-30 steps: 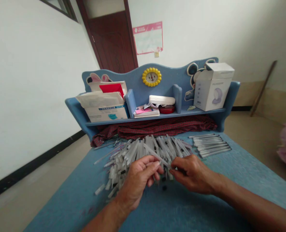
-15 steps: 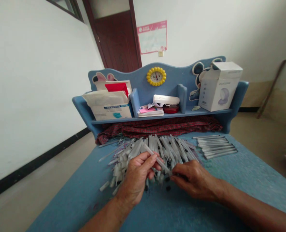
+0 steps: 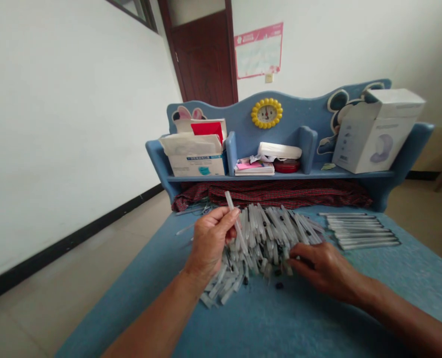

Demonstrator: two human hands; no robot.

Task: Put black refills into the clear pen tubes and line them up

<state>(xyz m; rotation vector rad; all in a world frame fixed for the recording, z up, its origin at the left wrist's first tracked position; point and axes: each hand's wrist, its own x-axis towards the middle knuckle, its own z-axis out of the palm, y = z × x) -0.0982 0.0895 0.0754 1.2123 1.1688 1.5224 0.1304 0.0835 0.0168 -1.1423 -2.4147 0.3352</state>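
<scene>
My left hand (image 3: 210, 240) is closed around a clear plastic pen barrel (image 3: 236, 221), which points up and away. A big heap of clear pen parts (image 3: 266, 238) lies on the blue table (image 3: 273, 323) just beyond both hands. My right hand (image 3: 323, 266) rests palm down at the heap's near edge, its fingertips pinched among the pieces; what they grip is hidden. A small black piece (image 3: 279, 285) lies on the table next to this hand.
A neat row of assembled pens (image 3: 363, 231) lies at the right. Behind the heap are a red checked cloth (image 3: 273, 191) and a blue shelf (image 3: 280, 175) with a yellow clock (image 3: 266, 113), paper boxes and a white carton (image 3: 374, 134). A white wall stands to the left.
My left hand lifted the barrel upright and away from my right hand, which dropped to the heap's edge. The view shifted, so everything sits further right in the frame.
</scene>
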